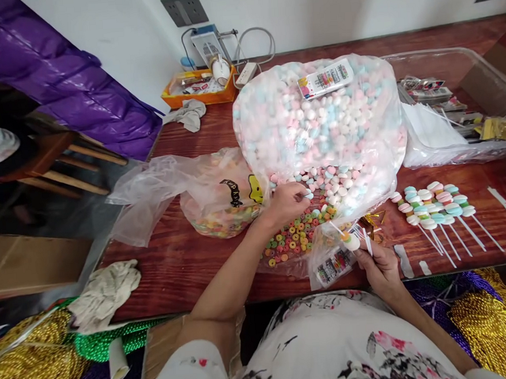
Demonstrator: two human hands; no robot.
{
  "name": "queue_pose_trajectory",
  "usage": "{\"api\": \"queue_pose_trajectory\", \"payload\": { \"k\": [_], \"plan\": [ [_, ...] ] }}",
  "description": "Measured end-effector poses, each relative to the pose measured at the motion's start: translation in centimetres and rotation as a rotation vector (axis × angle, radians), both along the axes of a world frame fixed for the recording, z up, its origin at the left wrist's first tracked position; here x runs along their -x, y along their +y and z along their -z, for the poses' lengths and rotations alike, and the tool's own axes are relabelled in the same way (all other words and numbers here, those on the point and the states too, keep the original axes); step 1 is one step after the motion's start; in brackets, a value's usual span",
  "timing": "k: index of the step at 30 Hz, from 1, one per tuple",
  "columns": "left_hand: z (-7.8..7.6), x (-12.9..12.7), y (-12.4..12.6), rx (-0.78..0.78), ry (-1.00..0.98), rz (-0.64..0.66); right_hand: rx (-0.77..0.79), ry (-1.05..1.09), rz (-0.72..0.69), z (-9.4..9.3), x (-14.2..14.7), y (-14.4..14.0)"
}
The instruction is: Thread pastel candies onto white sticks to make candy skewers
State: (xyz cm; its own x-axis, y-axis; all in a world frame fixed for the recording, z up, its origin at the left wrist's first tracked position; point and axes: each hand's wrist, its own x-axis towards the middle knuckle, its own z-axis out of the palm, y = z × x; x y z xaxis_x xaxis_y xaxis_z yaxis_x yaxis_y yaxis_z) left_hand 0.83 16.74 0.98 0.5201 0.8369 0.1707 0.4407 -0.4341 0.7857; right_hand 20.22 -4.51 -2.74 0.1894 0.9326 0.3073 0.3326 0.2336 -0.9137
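My left hand (286, 203) is closed, pinching a light blue marshmallow-like piece (308, 195) at the mouth of a big clear bag (318, 133). Pink, white and blue pieces (341, 183) spill from that bag. Below them lie small coloured rings (297, 235), red, green, yellow and orange. Closer to my body, my right hand (379, 264) grips several thin white sticks (366, 242). One stick carries an orange ring and a white piece (351, 240). A clear packet with a printed label (333, 267) lies beside this hand. Finished-looking skewers (436, 205) rest to the right.
A second clear bag of rings (223, 220) lies at left. A clear plastic bin (462, 154) stands back right, near an orange tray (229, 93) at the wall. Crumpled cloths (112, 289) lie at the left edge. Beaded strands (30, 355) hang below the table.
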Motion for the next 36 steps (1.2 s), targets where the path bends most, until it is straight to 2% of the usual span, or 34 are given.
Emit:
{"api": "queue_pose_trajectory", "payload": {
  "k": [3, 5, 6, 8, 11, 17, 22, 24, 27, 32, 34, 36],
  "plan": [
    [-1.3, 1.4, -3.6, 0.415, -0.488, -0.071, 0.009, -0.054, -0.019, -1.0, 0.0, 0.3],
    [-2.0, 1.7, -6.0, 0.590, -0.645, -0.120, -0.024, -0.104, -0.066, -1.5, 0.3, 0.6],
    [-2.3, 1.8, -7.1, 0.619, -0.690, -0.152, -0.035, -0.135, -0.096, -1.7, 0.5, 0.8],
    [-2.4, 1.7, -8.6, 0.581, -0.754, -0.219, -0.010, -0.196, -0.152, -2.1, 1.0, 1.1],
    [-1.7, 1.8, -9.8, 0.433, -0.779, -0.278, 0.071, -0.230, -0.176, -2.5, 1.6, 1.2],
    [0.1, 2.3, -10.5, 0.139, -0.687, -0.344, 0.102, -0.224, -0.154, -2.3, 2.0, 0.5],
    [-0.1, 2.1, -11.2, -0.073, -0.551, -0.367, 0.105, -0.185, -0.142, -2.7, 2.6, 0.3],
    [-0.2, 2.0, -11.5, -0.107, -0.501, -0.379, 0.109, -0.154, -0.144, -2.9, 2.9, 0.4],
    [0.1, 1.8, -11.7, 0.025, -0.584, -0.399, 0.123, -0.079, -0.181, -2.8, 3.6, 0.5],
    [-0.3, 2.2, -11.5, 0.512, -0.938, -0.345, 0.158, 0.081, -0.192, -1.5, 4.0, 0.9],
    [-0.7, 2.8, -11.0, 0.562, -1.020, -0.345, 0.162, 0.120, -0.153, -1.0, 3.7, 1.0],
    [-1.2, 3.4, -10.5, 0.545, -1.073, -0.376, 0.163, 0.128, -0.130, -0.7, 3.1, 1.0]
  ]
}}
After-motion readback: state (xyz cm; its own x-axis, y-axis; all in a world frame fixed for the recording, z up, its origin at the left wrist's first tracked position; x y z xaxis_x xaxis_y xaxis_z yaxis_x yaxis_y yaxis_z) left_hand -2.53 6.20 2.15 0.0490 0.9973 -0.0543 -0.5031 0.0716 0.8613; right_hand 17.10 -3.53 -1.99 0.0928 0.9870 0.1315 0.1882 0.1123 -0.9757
